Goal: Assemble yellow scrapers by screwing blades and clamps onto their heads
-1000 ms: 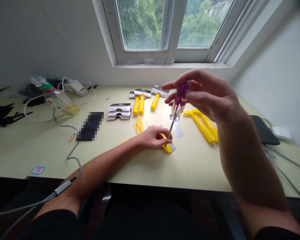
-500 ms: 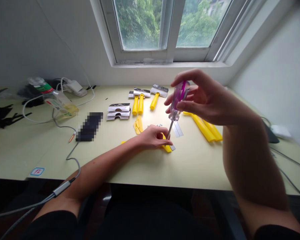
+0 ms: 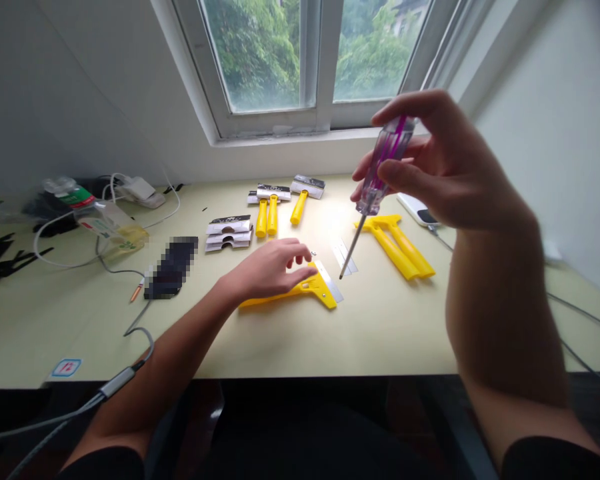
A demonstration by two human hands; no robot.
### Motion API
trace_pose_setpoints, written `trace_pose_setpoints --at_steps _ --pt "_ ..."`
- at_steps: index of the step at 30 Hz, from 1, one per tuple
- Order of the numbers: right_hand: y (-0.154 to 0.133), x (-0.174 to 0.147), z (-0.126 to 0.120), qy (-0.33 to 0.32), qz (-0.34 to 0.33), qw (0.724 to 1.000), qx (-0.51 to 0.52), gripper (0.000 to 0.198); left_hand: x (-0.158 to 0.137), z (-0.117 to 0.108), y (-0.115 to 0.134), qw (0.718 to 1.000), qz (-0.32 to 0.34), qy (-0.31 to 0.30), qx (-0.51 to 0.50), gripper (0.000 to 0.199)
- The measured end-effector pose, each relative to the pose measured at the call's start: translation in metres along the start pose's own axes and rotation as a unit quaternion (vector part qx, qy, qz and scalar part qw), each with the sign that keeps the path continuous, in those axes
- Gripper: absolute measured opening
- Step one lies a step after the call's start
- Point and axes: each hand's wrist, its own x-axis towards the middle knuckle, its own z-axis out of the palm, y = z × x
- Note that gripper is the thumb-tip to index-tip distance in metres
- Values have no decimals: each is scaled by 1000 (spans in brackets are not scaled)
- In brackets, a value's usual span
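Note:
My right hand (image 3: pixel 445 167) grips a screwdriver (image 3: pixel 387 160) with a clear and purple handle, raised above the table with its tip pointing down. The tip is apart from the yellow scraper (image 3: pixel 324 295) lying flat below to its left. This scraper has a metal blade (image 3: pixel 329 280) along its head and a screw near one end. Over the scraper's handle, my left hand (image 3: pixel 275 267) hovers or rests lightly with fingers apart and slightly curled. Beside it lie tiny metal parts (image 3: pixel 313 253), partly hidden by the fingers, and loose blades (image 3: pixel 344 259).
Two yellow scraper handles (image 3: pixel 403 247) lie at right, near a white phone (image 3: pixel 420 212). Behind are scrapers with covered blades (image 3: pixel 273 213) and stacked cardboard sleeves (image 3: pixel 229 233). A blurred dark object (image 3: pixel 173 267), a bottle (image 3: pixel 115 227) and cables (image 3: pixel 145 343) occupy the left.
My right hand has lifted the screwdriver up and right, off the scraper. My left hand has let go of the scraper's head and moved left, its fingers opening. The view has shifted slightly.

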Motion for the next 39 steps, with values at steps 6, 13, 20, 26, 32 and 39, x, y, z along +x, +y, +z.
trace_pose_setpoints --at_steps 6,13,20,26,32,39 --pt "3 0 -4 -13 12 1000 3 35 -25 5 -11 978 -45 -148 141 26" --pt "3 1 2 -16 18 999 27 31 -25 -3 -9 992 -8 -101 77 21" --pt "7 3 12 42 6 996 73 28 -27 -2 -11 994 -8 -56 92 19" --pt "19 8 25 -92 84 966 -228 12 -26 -1 -13 996 -26 -20 86 20" --pt "54 17 47 -327 205 875 -293 16 -24 6 -15 993 -60 27 99 23" --pt "83 18 61 -365 255 866 -229 20 -23 12 -15 989 -86 61 106 22"
